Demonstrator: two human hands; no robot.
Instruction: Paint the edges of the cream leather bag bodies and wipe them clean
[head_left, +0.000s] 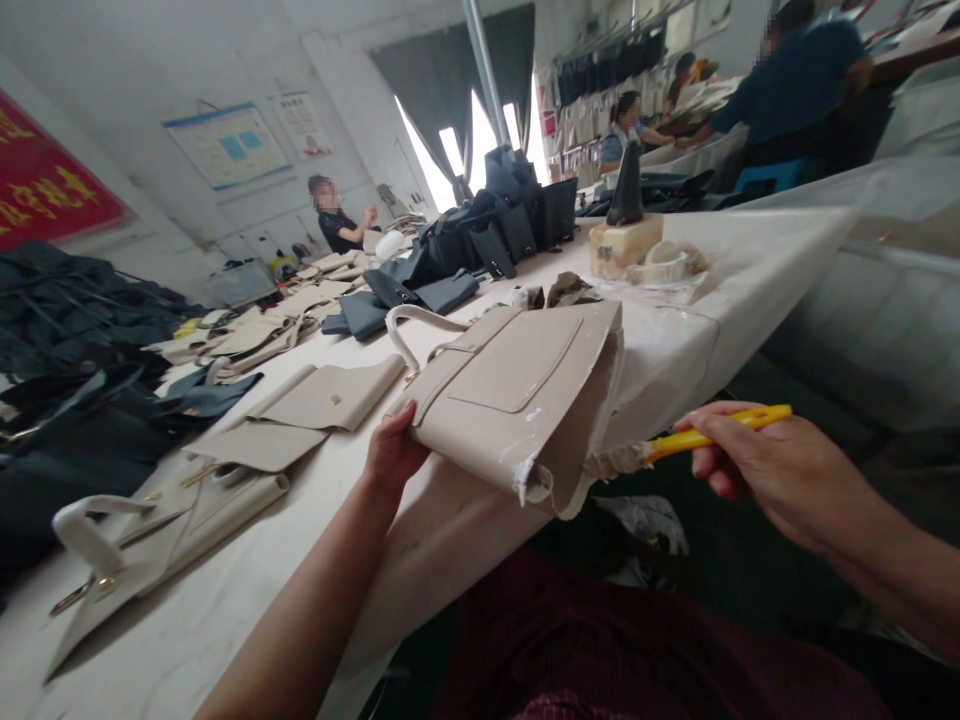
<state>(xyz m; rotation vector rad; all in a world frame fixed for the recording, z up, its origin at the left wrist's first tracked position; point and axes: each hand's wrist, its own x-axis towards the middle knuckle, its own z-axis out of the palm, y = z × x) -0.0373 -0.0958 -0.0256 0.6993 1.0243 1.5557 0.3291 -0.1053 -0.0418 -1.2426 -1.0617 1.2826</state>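
Head view: the left hand (394,450) has its grip closed on the lower edge of a cream leather handbag (517,390), which tilts up at the near edge of the surface (465,510). The right hand (780,480) has its grip closed around a yellow-handled tool (757,417), its tip meeting a frayed pale strip (619,462) beside the handbag. Flat cream leather panels (315,395) lie just left of the handbag.

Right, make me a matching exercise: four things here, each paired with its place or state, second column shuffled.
1. left hand
2. right hand
3. dark upright cone
4. bag handle

A. standing on a pale block
B. gripping a yellow-handled tool
C. curving up in a loop
D. holding a beige bag

Pairs: 1-D, 2-B, 3-A, 4-C
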